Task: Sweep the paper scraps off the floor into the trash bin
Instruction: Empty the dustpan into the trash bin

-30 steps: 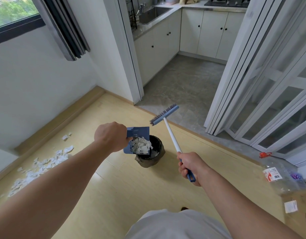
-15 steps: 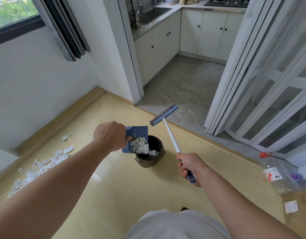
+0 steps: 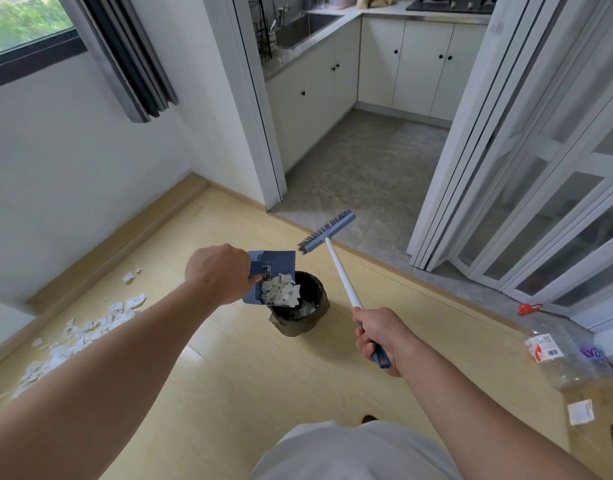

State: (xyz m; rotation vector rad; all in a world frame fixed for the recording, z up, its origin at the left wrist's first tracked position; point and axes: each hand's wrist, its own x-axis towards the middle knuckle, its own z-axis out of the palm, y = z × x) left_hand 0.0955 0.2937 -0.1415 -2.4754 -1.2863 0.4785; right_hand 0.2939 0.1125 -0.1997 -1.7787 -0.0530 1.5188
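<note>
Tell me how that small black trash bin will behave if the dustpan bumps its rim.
The trash bin looks small and shows only paper scraps inside, so it is probably light and may slide or tip. Its liner looks crumpled and loose, so it is likely floppy at the rim. The wood floor looks smooth, probably offering little grip.

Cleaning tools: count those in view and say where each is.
2. The dustpan, holding paper scraps, is in the left hand over the trash bin. The broom is in the right hand, right of the bin. Others may be off-frame.
</note>
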